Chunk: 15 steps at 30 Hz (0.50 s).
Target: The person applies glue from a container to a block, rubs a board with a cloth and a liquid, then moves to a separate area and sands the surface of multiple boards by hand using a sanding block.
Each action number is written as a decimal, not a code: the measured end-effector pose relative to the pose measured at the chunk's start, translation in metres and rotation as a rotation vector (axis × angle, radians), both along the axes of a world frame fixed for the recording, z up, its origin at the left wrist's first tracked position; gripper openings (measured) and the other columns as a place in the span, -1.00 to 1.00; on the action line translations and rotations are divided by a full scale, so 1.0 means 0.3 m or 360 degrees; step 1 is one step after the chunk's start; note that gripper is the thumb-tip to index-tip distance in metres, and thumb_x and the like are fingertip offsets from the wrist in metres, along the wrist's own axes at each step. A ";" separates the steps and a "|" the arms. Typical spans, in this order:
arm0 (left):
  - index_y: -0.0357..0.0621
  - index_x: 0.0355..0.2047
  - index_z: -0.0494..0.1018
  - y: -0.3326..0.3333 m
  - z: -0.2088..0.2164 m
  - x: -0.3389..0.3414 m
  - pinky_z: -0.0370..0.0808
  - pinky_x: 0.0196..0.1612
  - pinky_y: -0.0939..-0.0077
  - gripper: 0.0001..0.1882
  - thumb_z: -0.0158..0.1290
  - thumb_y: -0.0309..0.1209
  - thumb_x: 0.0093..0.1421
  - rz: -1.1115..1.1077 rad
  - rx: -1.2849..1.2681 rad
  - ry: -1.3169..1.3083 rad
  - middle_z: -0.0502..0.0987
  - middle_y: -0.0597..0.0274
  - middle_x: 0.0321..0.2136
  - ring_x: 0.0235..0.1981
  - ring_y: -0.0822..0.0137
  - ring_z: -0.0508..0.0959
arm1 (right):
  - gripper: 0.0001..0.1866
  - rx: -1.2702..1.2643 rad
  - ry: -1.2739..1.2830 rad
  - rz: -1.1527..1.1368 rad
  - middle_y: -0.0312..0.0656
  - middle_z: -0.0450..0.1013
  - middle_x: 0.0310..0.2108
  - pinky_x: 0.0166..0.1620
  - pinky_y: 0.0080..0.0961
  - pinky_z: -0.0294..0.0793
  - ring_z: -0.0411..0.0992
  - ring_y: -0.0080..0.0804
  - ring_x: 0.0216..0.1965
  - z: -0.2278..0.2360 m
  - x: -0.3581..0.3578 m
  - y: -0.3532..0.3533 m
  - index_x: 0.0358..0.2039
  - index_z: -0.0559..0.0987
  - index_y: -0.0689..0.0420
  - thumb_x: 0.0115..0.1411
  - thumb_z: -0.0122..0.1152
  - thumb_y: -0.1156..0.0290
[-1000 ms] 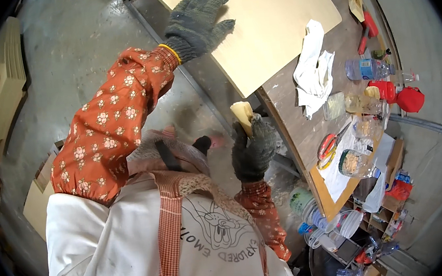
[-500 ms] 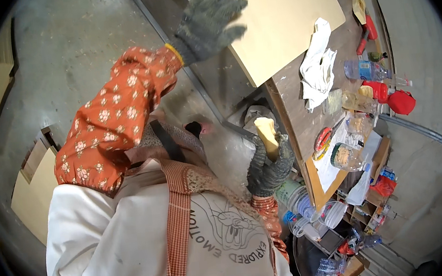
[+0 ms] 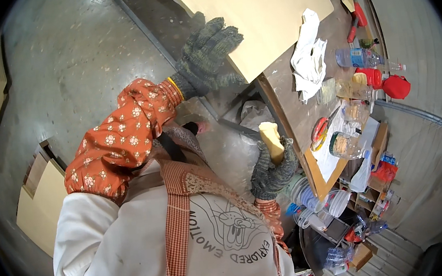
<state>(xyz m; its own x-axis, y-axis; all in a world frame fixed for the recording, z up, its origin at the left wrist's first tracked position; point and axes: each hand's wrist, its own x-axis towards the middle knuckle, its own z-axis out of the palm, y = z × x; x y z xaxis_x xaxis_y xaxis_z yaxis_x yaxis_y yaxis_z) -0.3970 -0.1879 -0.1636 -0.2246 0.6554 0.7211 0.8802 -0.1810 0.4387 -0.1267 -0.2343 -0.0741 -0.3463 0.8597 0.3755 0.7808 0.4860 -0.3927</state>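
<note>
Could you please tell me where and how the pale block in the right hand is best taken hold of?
Probably pinch the free end of the pale block across its long sides, coming from opposite the wrist: that end juts past the gloved right hand, which holds the elongated block's other end.

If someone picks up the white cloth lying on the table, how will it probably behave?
The white cloth is probably floppy, since it lies in loose folds. It looks thin, so it is likely light for its size. Rolling seems unlikely, given its flat, uneven outline.
</note>
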 end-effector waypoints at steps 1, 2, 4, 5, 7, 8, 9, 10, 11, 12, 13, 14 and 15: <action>-0.05 0.10 0.28 0.010 -0.006 0.009 -0.07 0.29 -0.04 -0.23 0.03 0.19 0.00 -0.0025 -0.0002 0.0000 0.28 0.15 0.10 0.21 0.08 0.16 | -0.42 -0.0002 0.0000 -0.0025 -0.02 0.41 -0.09 0.01 -0.37 0.37 0.39 -0.21 -0.07 -0.006 0.008 -0.002 -0.01 0.38 0.27 -0.06 0.40 0.47; -0.04 0.09 0.30 0.015 -0.009 0.017 -0.09 0.29 -0.03 -0.24 0.03 0.19 0.00 -0.0036 0.0042 0.0001 0.29 0.16 0.10 0.21 0.09 0.15 | -0.42 0.0011 0.0053 -0.0014 -0.02 0.41 -0.09 0.01 -0.37 0.37 0.39 -0.21 -0.06 -0.013 0.019 -0.006 -0.01 0.38 0.27 -0.07 0.40 0.47; -0.03 0.08 0.31 0.006 -0.005 0.012 -0.11 0.29 -0.03 -0.25 0.03 0.18 0.00 -0.0029 0.0081 0.0014 0.29 0.17 0.09 0.21 0.09 0.15 | -0.42 0.0019 0.0119 0.0015 -0.02 0.41 -0.09 0.00 -0.37 0.37 0.39 -0.20 -0.06 -0.013 0.022 -0.009 -0.02 0.38 0.26 -0.07 0.40 0.47; -0.06 0.04 0.34 -0.010 0.006 -0.001 -0.18 0.29 -0.06 -0.26 0.08 0.17 -0.03 0.0002 0.0071 0.0022 0.32 0.18 0.08 0.21 0.10 0.15 | -0.41 0.0038 0.0116 0.0062 -0.03 0.41 -0.09 0.00 -0.37 0.38 0.40 -0.20 -0.07 -0.009 0.013 -0.006 -0.02 0.38 0.26 -0.07 0.41 0.47; -0.08 0.01 0.37 0.018 -0.008 0.026 -0.26 0.30 -0.10 -0.26 0.13 0.16 -0.07 -0.0072 0.0059 0.0011 0.34 0.19 0.07 0.22 0.11 0.14 | -0.41 0.0057 0.0096 0.0004 -0.03 0.42 -0.09 0.00 -0.37 0.38 0.40 -0.20 -0.07 -0.023 0.028 -0.014 -0.02 0.38 0.26 -0.08 0.41 0.47; -0.04 0.02 0.36 0.028 -0.013 0.041 -0.21 0.29 -0.11 -0.26 0.08 0.18 -0.05 -0.0076 0.0048 -0.0008 0.34 0.20 0.06 0.21 0.11 0.16 | -0.49 0.0127 0.0083 -0.0020 -0.02 0.43 -0.14 -0.04 -0.33 0.38 0.41 -0.17 -0.12 -0.033 0.037 -0.019 -0.05 0.40 0.24 -0.03 0.35 0.44; 0.00 0.04 0.35 0.016 -0.004 0.031 -0.17 0.28 -0.12 -0.26 0.04 0.21 -0.04 -0.0019 0.0041 -0.0014 0.34 0.20 0.06 0.20 0.11 0.17 | -0.56 0.0199 0.0084 0.0017 -0.02 0.45 -0.19 -0.08 -0.29 0.38 0.43 -0.13 -0.17 -0.031 0.029 -0.014 -0.08 0.41 0.21 0.02 0.30 0.42; 0.00 0.04 0.35 0.009 0.003 0.023 -0.17 0.28 -0.12 -0.26 0.04 0.21 -0.04 0.0005 0.0042 -0.0003 0.34 0.20 0.06 0.20 0.11 0.17 | -0.56 0.0200 0.0096 0.0040 -0.02 0.45 -0.19 -0.08 -0.29 0.38 0.43 -0.13 -0.17 -0.025 0.022 -0.011 -0.08 0.41 0.21 0.02 0.30 0.42; 0.00 0.03 0.36 0.003 0.008 0.020 -0.17 0.28 -0.14 -0.25 0.04 0.23 -0.06 0.0061 0.0084 0.0002 0.34 0.19 0.06 0.20 0.11 0.17 | -0.56 0.0182 0.0071 0.0062 -0.02 0.45 -0.19 -0.07 -0.29 0.38 0.43 -0.13 -0.16 -0.018 0.014 -0.007 -0.08 0.41 0.22 0.02 0.29 0.41; 0.00 0.03 0.37 0.013 0.004 0.033 -0.18 0.28 -0.15 -0.24 0.04 0.24 -0.07 0.0076 0.0123 -0.0009 0.34 0.19 0.05 0.19 0.11 0.18 | -0.55 0.0164 0.0028 0.0043 -0.01 0.44 -0.18 -0.06 -0.28 0.37 0.42 -0.12 -0.16 -0.018 0.019 -0.008 -0.07 0.41 0.23 0.03 0.29 0.40; 0.00 0.03 0.37 0.017 0.002 0.041 -0.18 0.28 -0.15 -0.24 0.04 0.24 -0.07 0.0064 0.0123 -0.0014 0.34 0.19 0.05 0.19 0.11 0.18 | -0.55 0.0164 0.0023 0.0031 -0.01 0.44 -0.18 -0.06 -0.28 0.37 0.42 -0.12 -0.16 -0.020 0.023 -0.010 -0.07 0.41 0.23 0.03 0.29 0.40; -0.03 0.02 0.36 0.019 0.002 0.047 -0.22 0.28 -0.12 -0.21 0.11 0.23 -0.11 0.0005 0.0113 -0.0050 0.34 0.19 0.06 0.21 0.12 0.16 | -0.55 0.0148 0.0028 0.0015 0.00 0.44 -0.18 -0.06 -0.28 0.37 0.42 -0.12 -0.16 -0.021 0.027 -0.010 -0.07 0.41 0.23 0.03 0.29 0.39; -0.06 0.01 0.36 0.021 0.002 0.053 -0.25 0.29 -0.09 -0.18 0.18 0.21 -0.16 -0.0053 0.0103 -0.0086 0.34 0.19 0.06 0.22 0.12 0.15 | -0.54 0.0132 0.0033 -0.0002 0.00 0.44 -0.18 -0.05 -0.28 0.37 0.42 -0.12 -0.15 -0.023 0.030 -0.012 -0.06 0.41 0.24 0.03 0.29 0.39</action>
<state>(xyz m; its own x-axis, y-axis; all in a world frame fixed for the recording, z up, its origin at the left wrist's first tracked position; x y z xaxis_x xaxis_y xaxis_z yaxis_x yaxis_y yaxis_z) -0.3810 -0.1817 -0.1631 -0.2433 0.6153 0.7498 0.8487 -0.2392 0.4717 -0.1177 -0.2378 -0.0811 -0.3365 0.8259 0.4524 0.7735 0.5164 -0.3674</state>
